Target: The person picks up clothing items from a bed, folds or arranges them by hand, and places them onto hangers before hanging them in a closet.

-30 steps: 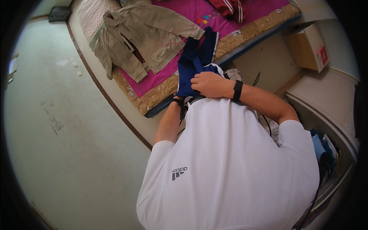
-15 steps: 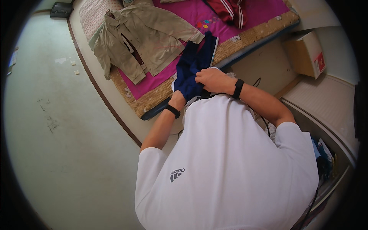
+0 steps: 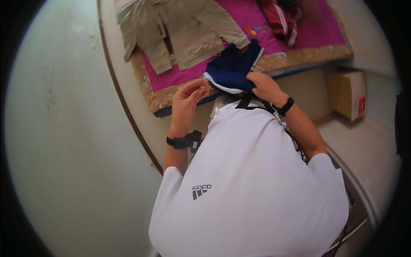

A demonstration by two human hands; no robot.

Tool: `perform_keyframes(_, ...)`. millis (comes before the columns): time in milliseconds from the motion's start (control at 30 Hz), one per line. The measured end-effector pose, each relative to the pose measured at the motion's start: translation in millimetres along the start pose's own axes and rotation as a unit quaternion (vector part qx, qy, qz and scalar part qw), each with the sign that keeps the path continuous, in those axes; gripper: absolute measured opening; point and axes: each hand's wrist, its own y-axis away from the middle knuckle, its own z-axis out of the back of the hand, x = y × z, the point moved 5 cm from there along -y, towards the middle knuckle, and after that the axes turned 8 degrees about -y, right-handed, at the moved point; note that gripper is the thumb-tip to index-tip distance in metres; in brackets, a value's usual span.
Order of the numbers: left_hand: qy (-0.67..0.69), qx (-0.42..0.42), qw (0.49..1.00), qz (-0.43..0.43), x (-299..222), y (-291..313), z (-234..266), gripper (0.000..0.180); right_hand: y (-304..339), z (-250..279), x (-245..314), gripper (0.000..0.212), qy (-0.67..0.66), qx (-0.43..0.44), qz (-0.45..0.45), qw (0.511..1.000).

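Note:
A dark navy garment with white edging lies over the near edge of the bed, partly hanging down toward me. My right hand is closed on its lower right side, bunching the cloth. Apart from the garment, just to its left, my left hand is raised with fingers and thumb pinched together. Something small and whitish shows at those fingertips, too small to name. Beyond the navy garment, a khaki jacket is spread on the bed, one sleeve reaching close to it.
A magenta sheet and a tan woven mat cover the bed. Farther right lies a dark red garment with white stripes. A box stands beyond the bed's right end. The pale wall runs along the left.
My left hand has let go of the navy garment and lifted up beside it, fingers pinched. My right hand has shifted right along the cloth, still gripping. The whole view has moved.

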Motion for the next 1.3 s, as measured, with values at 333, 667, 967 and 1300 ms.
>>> perform_keyframes(333,0.567,-0.072,0.819,-0.049,45,65,32,0.041,-26,-10,-22,0.039,0.009,0.128,0.022,0.991)
perform_keyframes(667,0.619,-0.004,0.782,-0.081,56,50,-39,0.066,-57,3,-6,0.027,0.032,0.261,-0.008,0.965)
perform_keyframes(967,-0.403,-0.190,0.884,-0.139,13,11,-78,0.058,-82,29,98,0.024,-0.025,0.306,0.106,0.946)
perform_keyframes(1300,-0.560,-0.222,0.776,-0.189,-47,-38,-155,0.040,-85,103,84,0.028,0.016,0.214,0.244,0.946)
